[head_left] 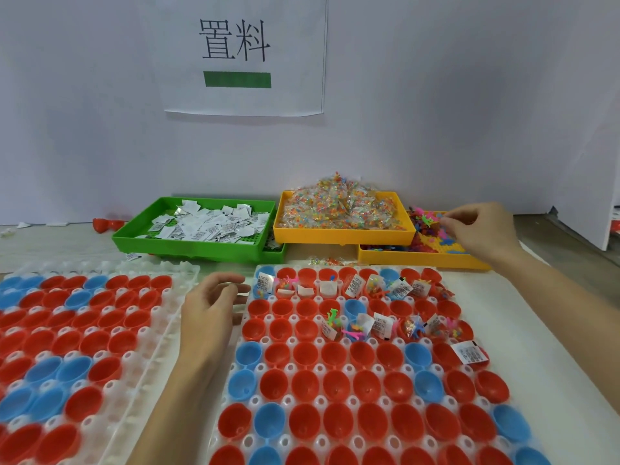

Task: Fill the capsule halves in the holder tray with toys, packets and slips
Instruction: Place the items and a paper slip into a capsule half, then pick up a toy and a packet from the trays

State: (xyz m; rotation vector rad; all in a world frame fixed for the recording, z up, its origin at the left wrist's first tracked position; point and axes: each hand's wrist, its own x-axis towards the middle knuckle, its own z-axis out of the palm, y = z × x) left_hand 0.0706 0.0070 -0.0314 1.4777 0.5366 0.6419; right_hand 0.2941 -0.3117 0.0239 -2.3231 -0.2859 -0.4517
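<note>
Capsule halves (pixel 337 387), red with some blue, sit open side up in the white holder tray (pixel 550 391) lying nearest the camera, right of centre; a second holder tray (pixel 174 297) lies just left of it, also stocked with red and blue halves.

Far row of the holder tray: most halves hold a paper slip (pixel 353 285), some with small coloured toys or a clear packet; third row from the far edge: the right-hand halves hold the same mix; one slip (pixel 469 352) lies across a red half at the right end of the fourth row; the near rows look unfilled.

Beyond the holder tray, left to right: green tray (pixel 188 245) of white slips; yellow tray (pixel 342 233) heaped with clear packets of coloured beads; another yellow tray (pixel 436 260), partly under the first, holding loose plastic toys (pixel 426 220) in pink, blue and dark colours; a few packets lie on the table between these trays and the holder tray.

Right hand (pixel 483 229) is over the toy tray beyond the holder tray's far right corner; fingertips pinched together at the toy pile, grasping something small, though which piece cannot be made out.

Left hand (pixel 209 308) hovers at the holder tray's far left corner, between the two holder trays; fingers loosely curled, grasping nothing.

White wall behind all trays carries a paper sign (pixel 243 55) with two printed characters and a green bar.
</note>
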